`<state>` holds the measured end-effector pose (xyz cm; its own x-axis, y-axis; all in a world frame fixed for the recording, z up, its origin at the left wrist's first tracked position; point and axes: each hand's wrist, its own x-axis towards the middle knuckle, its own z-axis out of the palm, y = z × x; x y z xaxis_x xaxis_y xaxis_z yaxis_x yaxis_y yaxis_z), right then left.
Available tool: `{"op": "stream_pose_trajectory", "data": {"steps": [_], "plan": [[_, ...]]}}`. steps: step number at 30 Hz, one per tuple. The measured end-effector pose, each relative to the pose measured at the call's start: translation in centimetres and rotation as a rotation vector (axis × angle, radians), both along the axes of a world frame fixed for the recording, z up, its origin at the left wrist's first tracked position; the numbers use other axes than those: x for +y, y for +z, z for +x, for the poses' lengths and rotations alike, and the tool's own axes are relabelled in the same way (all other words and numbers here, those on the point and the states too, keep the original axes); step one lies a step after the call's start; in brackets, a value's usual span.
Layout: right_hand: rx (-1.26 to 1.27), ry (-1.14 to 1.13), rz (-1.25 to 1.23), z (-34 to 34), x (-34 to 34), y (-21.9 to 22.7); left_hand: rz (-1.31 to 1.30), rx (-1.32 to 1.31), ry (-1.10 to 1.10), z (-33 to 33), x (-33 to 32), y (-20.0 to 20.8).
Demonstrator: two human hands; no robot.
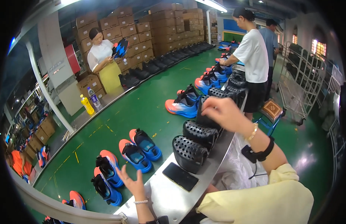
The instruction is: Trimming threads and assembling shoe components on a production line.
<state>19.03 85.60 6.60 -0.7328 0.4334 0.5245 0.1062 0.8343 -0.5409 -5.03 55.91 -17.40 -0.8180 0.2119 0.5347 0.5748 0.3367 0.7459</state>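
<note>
My left hand (133,183) is open with fingers spread, holding nothing. It hovers by the near edge of the wide green work surface (143,115), closest to a pair of blue-and-orange sneakers (107,181). Another such pair (140,150) stands just beyond it. My right hand (227,114) is raised over a row of black rounded pieces with round holes (189,153); its fingers are curled in, and whatever they may hold is hidden. One black piece (206,115) shows right behind the fingers; contact is unclear. A sneaker (182,104) stands left of it.
A dark phone (180,176) lies on the metal ledge (158,201) before me. Across the green surface a person (102,56) holds a sneaker, near two bottles (90,102) and stacked cartons (165,30). To the right stand co-workers (253,56), a stool (272,112) and a wire trolley (301,82).
</note>
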Motion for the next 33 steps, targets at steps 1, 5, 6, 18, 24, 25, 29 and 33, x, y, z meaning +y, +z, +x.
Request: {"op": "stream_pose_trajectory", "data": {"steps": [1, 5, 6, 18, 24, 25, 29, 33], "plan": [[0.064, -0.091, -0.034, 1.7, 2.8, -0.5, -0.071, -0.063, -0.052, -0.1, 1.1, -0.5], [0.064, -0.385, 0.047, 4.3, 8.9, -3.8, -0.098, -0.180, -0.122, -2.5, 4.3, -3.1], [0.064, -0.373, 0.044, 4.4, 9.4, -4.6, -0.130, -0.184, -0.082, -2.8, 4.8, -2.8], [-0.217, -0.549, 0.142, 4.6, 10.9, -7.2, 0.027, -0.195, -0.084, -3.1, 6.4, 3.2], [-0.154, -0.544, 0.147, 4.4, 7.8, -3.2, -0.320, 0.036, 0.039, -6.0, 8.6, 1.8], [-0.100, -0.494, 0.134, 4.3, 6.0, -1.2, -0.365, -0.005, 0.014, -6.1, 9.0, 2.3], [-0.247, -0.049, -0.008, -1.5, -3.0, 3.5, -0.387, 0.006, -0.026, -8.1, 5.9, 0.5], [-0.529, 0.216, 0.218, -10.1, -5.2, -1.7, 0.186, -0.221, -0.090, -2.9, 5.6, 1.5]]}}
